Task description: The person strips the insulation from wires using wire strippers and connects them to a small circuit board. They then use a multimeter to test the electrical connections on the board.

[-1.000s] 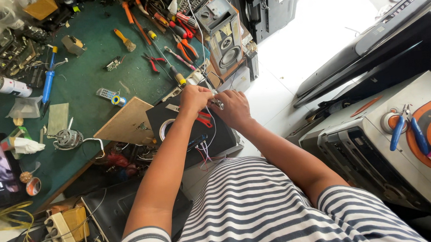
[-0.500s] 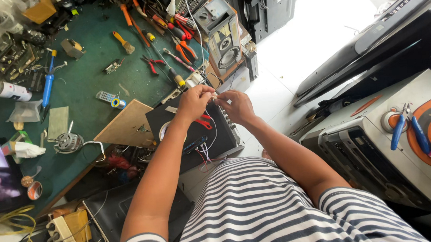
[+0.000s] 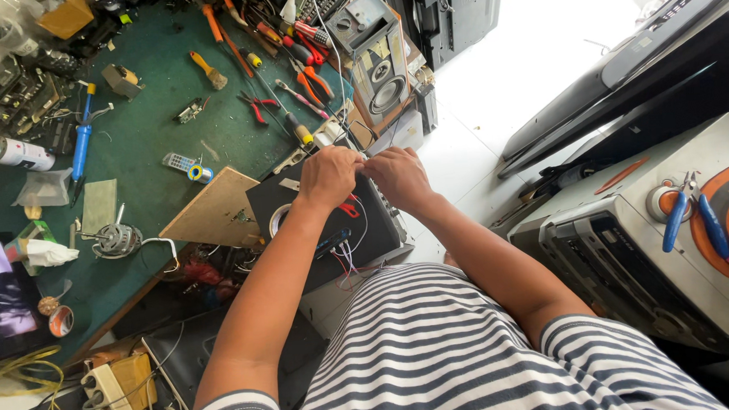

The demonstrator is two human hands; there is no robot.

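Both hands meet at frame centre on the top edge of the open device (image 3: 333,231): left hand (image 3: 328,175) just left of right hand (image 3: 398,177), touching. Wooden board (image 3: 216,210) left of device. Speaker box (image 3: 379,61) above hands. Workbench (image 3: 143,116) with scattered hand tools upper left. Printer (image 3: 629,251) at right, pliers (image 3: 693,215) on top.

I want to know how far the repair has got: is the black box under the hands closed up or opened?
Opened: loose red and white wires hang out of the black box below the left hand.
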